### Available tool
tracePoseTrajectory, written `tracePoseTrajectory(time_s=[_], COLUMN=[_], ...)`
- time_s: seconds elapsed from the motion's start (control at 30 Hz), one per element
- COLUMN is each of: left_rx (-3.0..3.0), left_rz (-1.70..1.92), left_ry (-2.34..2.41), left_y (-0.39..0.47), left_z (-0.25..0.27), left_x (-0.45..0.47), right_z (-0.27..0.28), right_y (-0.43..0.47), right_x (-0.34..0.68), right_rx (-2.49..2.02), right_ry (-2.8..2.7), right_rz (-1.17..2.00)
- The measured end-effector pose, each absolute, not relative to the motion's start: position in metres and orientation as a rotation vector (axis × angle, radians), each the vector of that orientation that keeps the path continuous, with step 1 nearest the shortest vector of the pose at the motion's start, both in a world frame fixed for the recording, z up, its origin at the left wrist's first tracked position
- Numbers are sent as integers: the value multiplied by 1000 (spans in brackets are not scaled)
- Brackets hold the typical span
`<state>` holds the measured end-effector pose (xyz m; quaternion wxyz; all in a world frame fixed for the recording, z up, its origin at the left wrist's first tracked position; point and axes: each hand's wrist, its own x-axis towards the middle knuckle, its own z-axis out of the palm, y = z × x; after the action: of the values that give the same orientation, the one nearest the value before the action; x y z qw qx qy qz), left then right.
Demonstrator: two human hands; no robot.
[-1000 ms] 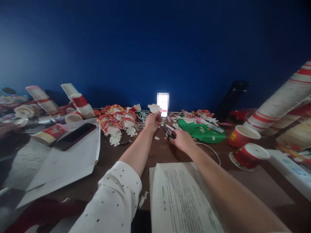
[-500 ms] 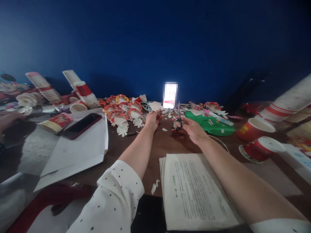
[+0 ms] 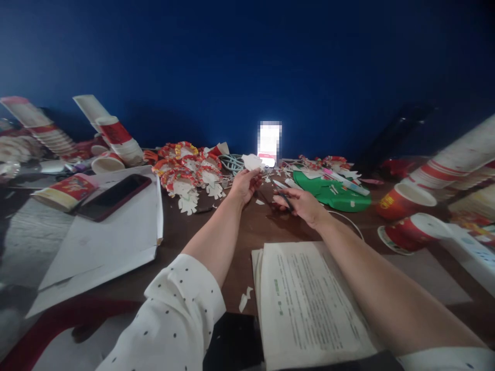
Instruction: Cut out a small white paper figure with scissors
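My left hand [image 3: 246, 186] pinches a piece of white paper [image 3: 252, 162] in front of the lit phone. Held in my right hand [image 3: 299, 203] is a pair of scissors [image 3: 284, 196] with dark handles, its blades angled up and left toward the paper. The blade tips lie close to the paper's right side; whether they touch it I cannot tell. Small paper scraps [image 3: 260, 202] lie on the brown table [image 3: 247, 232] below my hands. Left of my left hand is a heap of red and white paper cutouts [image 3: 185, 170].
A lit phone [image 3: 269, 141] stands against the blue wall. Green paper [image 3: 336, 193] with pens lies at right, beside red paper cups [image 3: 406, 201]. A paper stack [image 3: 309, 304] sits in front. At left are a dark phone [image 3: 116, 196], a folder [image 3: 135, 232] and stacked cups [image 3: 119, 139].
The scissors have tipped from nearly upright to leaning left, toward the paper. The white paper in my left hand shows more fully. My view has turned slightly to the right.
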<state>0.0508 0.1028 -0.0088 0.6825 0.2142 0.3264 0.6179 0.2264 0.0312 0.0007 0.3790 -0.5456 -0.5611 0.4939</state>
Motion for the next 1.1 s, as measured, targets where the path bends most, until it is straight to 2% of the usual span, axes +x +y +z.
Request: tracePoseTrajectory(time_s=[1.1], left_rx=[704], left_rz=[1163], left_ry=[825], left_y=[91], left_z=[-3], left_x=[58], right_z=[3], right_y=[31], right_x=[230], right_rx=[-1349], right_ry=[-1330], right_rz=[1299])
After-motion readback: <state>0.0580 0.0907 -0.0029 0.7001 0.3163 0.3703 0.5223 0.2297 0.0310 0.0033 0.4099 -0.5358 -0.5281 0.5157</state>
